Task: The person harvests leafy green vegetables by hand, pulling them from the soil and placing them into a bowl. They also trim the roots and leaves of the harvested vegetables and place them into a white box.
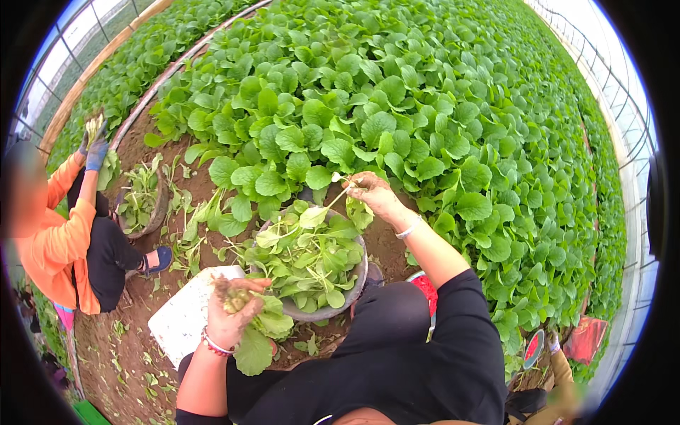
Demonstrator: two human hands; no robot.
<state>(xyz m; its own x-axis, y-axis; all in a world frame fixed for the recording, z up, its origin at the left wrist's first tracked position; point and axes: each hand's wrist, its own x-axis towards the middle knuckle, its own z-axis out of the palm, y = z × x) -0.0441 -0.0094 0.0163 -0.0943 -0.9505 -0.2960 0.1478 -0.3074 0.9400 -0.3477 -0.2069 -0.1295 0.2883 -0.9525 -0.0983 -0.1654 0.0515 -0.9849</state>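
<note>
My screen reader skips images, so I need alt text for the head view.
A person's left hand holds a bunch of leafy greens while the right hand pinches one seedling above a grey basin of greens, beside a dense vegetable bed.

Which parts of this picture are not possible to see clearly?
- Head view: roots of the bunch in the left hand, covered by fingers.
- Basin bottom, hidden under cut leaves.
- Red item, mostly behind the right arm.
- Co-worker's face, blurred.
- Right hand holds a stem, too small to identify.
</note>
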